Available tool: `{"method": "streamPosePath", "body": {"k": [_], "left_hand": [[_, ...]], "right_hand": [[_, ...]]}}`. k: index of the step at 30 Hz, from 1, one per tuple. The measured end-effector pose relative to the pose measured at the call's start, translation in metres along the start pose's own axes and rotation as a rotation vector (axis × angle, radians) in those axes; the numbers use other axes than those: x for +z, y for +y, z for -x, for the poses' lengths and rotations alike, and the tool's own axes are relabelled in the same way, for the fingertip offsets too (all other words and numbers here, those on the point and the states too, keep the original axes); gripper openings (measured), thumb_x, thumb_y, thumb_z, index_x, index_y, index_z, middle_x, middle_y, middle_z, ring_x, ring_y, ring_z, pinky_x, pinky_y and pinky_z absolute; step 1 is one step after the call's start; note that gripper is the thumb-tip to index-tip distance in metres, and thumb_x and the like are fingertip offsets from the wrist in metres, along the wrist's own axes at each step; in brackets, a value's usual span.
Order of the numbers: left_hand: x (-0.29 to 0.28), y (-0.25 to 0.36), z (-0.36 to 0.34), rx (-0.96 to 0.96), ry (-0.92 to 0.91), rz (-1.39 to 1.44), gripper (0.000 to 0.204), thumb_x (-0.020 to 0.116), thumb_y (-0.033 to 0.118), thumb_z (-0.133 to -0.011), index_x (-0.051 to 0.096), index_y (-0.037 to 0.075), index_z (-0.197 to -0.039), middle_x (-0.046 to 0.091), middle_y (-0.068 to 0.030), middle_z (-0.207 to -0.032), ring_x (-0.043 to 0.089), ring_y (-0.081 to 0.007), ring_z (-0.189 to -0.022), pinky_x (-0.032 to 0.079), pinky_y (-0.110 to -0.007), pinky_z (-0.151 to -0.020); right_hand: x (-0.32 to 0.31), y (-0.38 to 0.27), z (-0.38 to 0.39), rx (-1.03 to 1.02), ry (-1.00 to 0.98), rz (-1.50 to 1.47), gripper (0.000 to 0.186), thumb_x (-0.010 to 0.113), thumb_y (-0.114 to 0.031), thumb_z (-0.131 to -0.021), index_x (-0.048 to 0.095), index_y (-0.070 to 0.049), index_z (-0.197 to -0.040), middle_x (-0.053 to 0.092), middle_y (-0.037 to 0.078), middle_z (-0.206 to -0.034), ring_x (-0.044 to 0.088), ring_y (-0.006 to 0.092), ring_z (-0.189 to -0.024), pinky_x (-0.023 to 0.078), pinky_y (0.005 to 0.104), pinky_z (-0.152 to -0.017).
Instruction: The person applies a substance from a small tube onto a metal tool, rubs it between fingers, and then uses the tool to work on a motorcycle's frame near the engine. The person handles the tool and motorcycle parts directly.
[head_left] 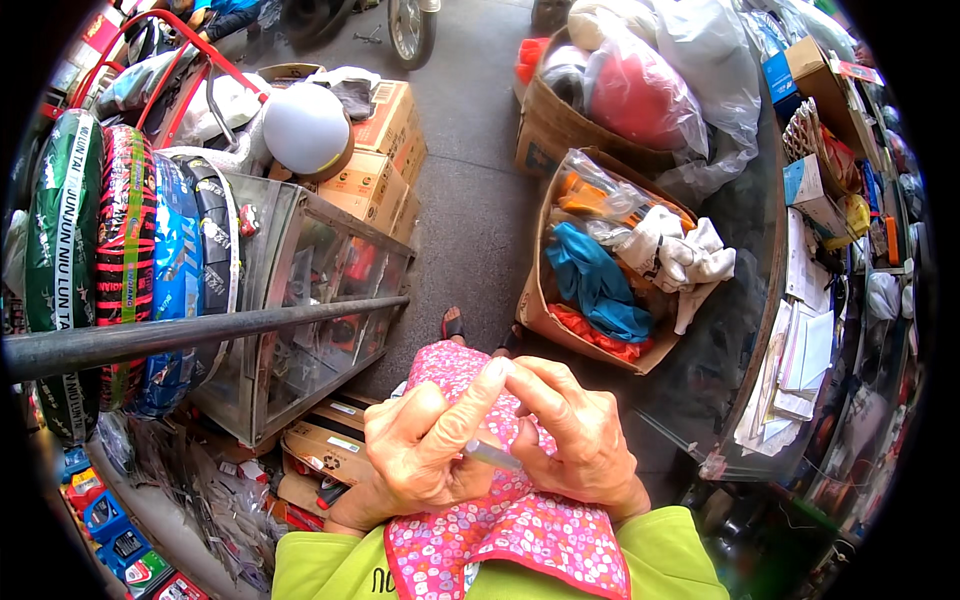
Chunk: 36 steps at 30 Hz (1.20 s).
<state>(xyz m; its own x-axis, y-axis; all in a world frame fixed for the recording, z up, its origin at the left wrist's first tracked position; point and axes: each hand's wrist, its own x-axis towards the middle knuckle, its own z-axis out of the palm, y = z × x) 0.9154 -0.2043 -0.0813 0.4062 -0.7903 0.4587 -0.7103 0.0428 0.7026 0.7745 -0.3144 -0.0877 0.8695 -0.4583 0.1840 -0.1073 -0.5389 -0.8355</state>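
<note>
Cluttered shop, grey floor [465, 200] running up the middle of the frame. Small clear tube [492, 456] at lower centre, between the two hands, over a pink flowered apron [440, 545]. Long axis nearly crosswise, right end tipped slightly lower. Left hand [425, 440] is the nearer: tube's left end lies at its curled fingers, apparently clamped there, though the exact hold is hidden. Free end points toward the right hand [582, 435], just beside its thumb; cannot tell if they touch. Both index fingers reach inward, tips together, higher in the frame than the tube. Anything pinched between them is too small to make out; cannot tell whether the right hand grips anything. Farther out: open carton [545, 318] with a blue cloth [595, 280], right of centre; glass case [290, 365], left; wrapped tyres [172, 270], far left; loose papers [805, 355], right.
</note>
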Motion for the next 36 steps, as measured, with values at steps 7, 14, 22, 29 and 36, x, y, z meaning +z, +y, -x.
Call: {"method": "streamPosePath", "body": {"k": [7,14,22,29,36], "left_hand": [[0.004,0.004,-0.002,0.058,-0.011,0.02,0.054,0.056,-0.008,-0.061,0.069,0.003,-0.112,0.032,0.0003,-0.06,0.036,-0.0111,-0.041,0.036,-0.028,-0.039],[0.002,0.002,-0.003,0.148,-0.04,0.083,0.055,0.063,-0.006,-0.059,0.069,0.005,-0.113,0.033,0.0026,-0.06,0.036,-0.0095,-0.043,0.032,-0.026,-0.038],[0.004,-0.001,0.0,0.176,-0.129,-0.011,0.055,0.078,0.013,-0.064,0.068,0.01,-0.118,0.032,0.0047,-0.058,0.037,-0.0093,-0.044,0.032,-0.026,-0.039],[0.0,0.0,-0.003,0.147,-0.179,-0.04,0.055,0.067,0.007,-0.066,0.066,0.007,-0.121,0.032,0.0026,-0.061,0.039,-0.011,-0.047,0.037,-0.027,-0.04],[0.001,-0.009,0.001,0.047,0.003,-0.059,0.041,0.056,-0.002,-0.071,0.069,0.002,-0.11,0.036,-0.0007,-0.059,0.038,-0.0142,-0.042,0.031,-0.03,-0.039]], "right_hand": [[0.0,0.005,0.002,0.02,-0.035,-0.064,0.077,0.064,0.004,-0.062,0.048,-0.01,-0.136,0.059,0.016,-0.115,0.067,0.0314,-0.083,0.056,0.0368,-0.064],[-0.002,0.006,-0.003,0.078,-0.06,-0.29,0.079,0.059,0.013,-0.066,0.041,-0.004,-0.141,0.06,0.017,-0.115,0.067,0.0272,-0.079,0.054,0.0338,-0.06],[-0.013,0.003,0.001,0.314,-0.267,-0.96,0.083,0.047,0.016,-0.074,0.022,-0.003,-0.151,0.059,0.006,-0.109,0.06,0.0099,-0.081,0.046,0.0224,-0.068],[-0.02,0.003,-0.005,0.439,-0.335,-1.247,0.087,0.044,0.015,-0.075,0.013,-0.007,-0.154,0.056,0.006,-0.102,0.055,0.0111,-0.088,0.041,0.022,-0.072],[-0.018,0.02,-0.002,0.527,-0.376,-1.789,0.105,0.058,0.007,-0.066,0.001,-0.005,-0.153,0.055,0.013,-0.073,0.053,0.0142,-0.066,0.037,0.0234,-0.059]]}}
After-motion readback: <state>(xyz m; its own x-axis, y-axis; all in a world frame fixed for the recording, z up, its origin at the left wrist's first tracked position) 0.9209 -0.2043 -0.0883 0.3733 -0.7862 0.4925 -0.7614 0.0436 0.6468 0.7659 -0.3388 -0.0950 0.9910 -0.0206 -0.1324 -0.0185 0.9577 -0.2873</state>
